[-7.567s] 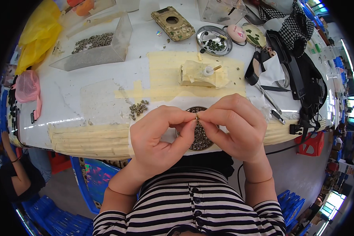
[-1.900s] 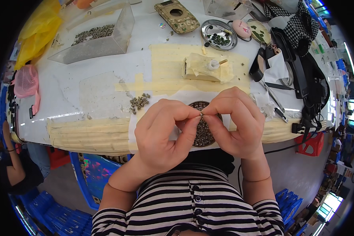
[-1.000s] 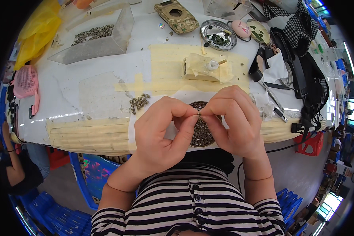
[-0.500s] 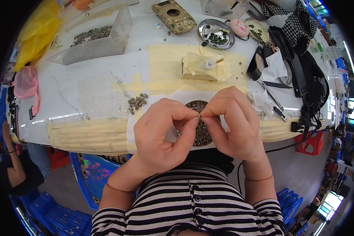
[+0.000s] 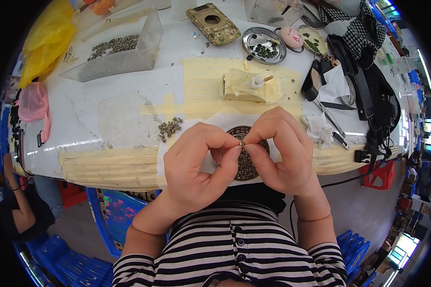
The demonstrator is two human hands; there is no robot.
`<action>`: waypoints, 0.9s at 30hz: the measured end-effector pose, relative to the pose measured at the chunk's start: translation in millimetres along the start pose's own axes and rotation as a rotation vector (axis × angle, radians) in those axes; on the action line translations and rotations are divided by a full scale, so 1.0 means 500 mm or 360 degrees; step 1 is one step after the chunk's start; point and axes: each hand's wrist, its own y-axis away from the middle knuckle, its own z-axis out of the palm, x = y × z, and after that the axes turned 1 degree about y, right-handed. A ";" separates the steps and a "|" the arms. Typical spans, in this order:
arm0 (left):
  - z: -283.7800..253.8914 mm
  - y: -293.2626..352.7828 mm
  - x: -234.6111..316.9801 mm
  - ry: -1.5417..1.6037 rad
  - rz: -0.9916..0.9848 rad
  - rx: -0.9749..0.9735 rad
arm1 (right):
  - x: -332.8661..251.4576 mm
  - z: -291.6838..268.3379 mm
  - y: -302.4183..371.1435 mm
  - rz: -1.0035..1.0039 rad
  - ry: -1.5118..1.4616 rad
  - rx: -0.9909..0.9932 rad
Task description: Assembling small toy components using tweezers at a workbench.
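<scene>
Between the fingertips of both hands is a tiny metallic part [image 5: 242, 143], too small to name exactly. My left hand [image 5: 196, 165] pinches it from the left with thumb and forefinger. From the other side my right hand [image 5: 285, 150] pinches it the same way. Under the hands sits a round dish [image 5: 239, 128] filled with small brownish metal pieces, partly covered by my fingers. To the left of my left hand lies a loose pile of similar small pieces [image 5: 169, 128] on the table.
Farther off stand a clear bin [image 5: 110, 64] of small parts, a camouflage-patterned model hull [image 5: 213, 24], a round metal tray [image 5: 264, 45] and a taped block [image 5: 244, 86] with a small white pot [image 5: 257, 82]. Tweezers [image 5: 331, 117] and black straps lie right. Another person's arm [image 5: 21, 205] shows at far left.
The view has shifted slightly, so the table things sit a little lower. Both hands keep pinching the tiny part over the dish, with barely any movement.
</scene>
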 end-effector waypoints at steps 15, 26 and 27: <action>-0.007 0.006 0.014 0.0534 -0.0615 -0.0131 | 0.016 -0.017 0.002 -0.0460 0.0467 -0.0075; -0.014 0.004 0.012 0.0418 -0.0482 -0.0157 | 0.015 -0.011 0.000 -0.0250 0.0087 -0.0081; -0.014 0.006 0.011 0.0535 -0.0608 -0.0147 | 0.014 -0.011 0.000 -0.0310 0.0170 -0.0073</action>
